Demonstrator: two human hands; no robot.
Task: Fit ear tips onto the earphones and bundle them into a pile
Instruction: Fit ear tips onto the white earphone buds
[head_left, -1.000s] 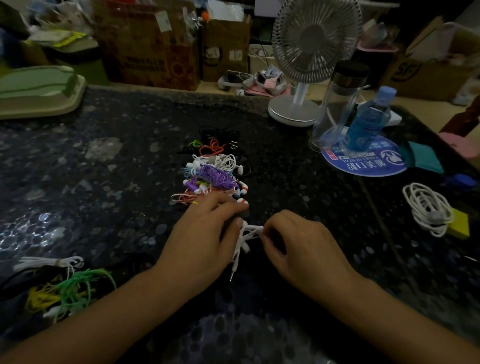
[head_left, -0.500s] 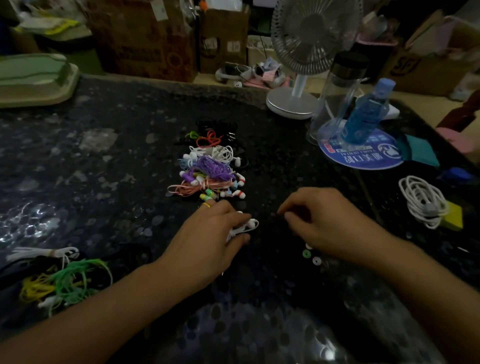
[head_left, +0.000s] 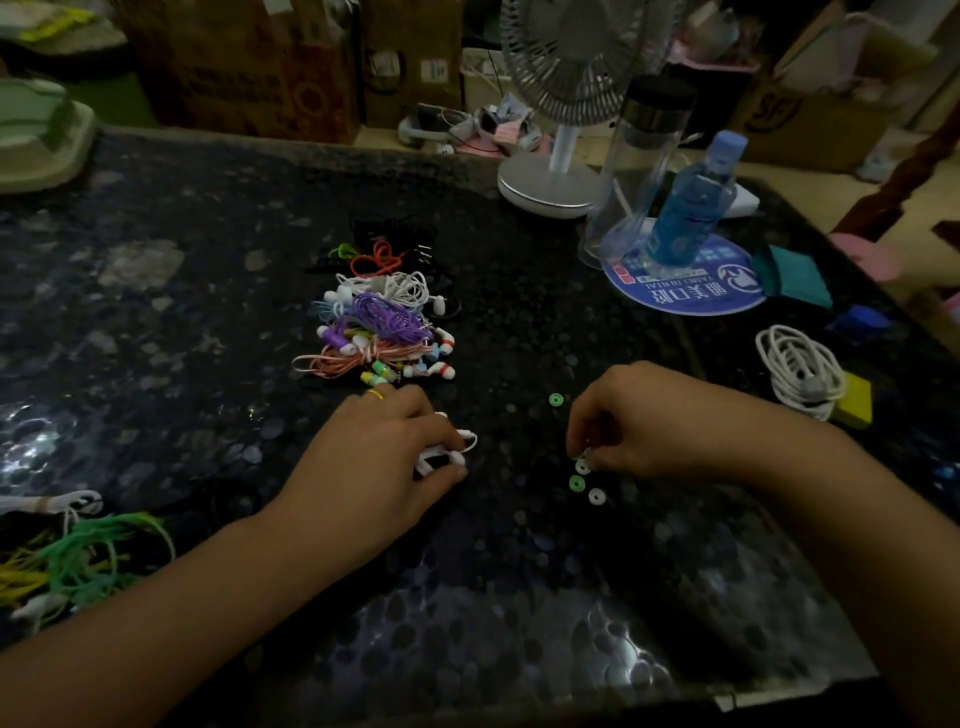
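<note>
My left hand (head_left: 384, 467) curls over a white wired earphone set (head_left: 447, 453) near the counter's middle, gripping it; its buds poke out toward the right, long axis running roughly left to right. My right hand (head_left: 654, 421) has left that set within the last second and now pinches a small pale ring-shaped ear tip (head_left: 583, 464), with loose green and white tips (head_left: 586, 488) just beside it. Judgement: tip selection is under way, fitting comes next. The finished multicoloured bundled pile (head_left: 382, 327) lies just beyond my left hand, toward the far edge.
</note>
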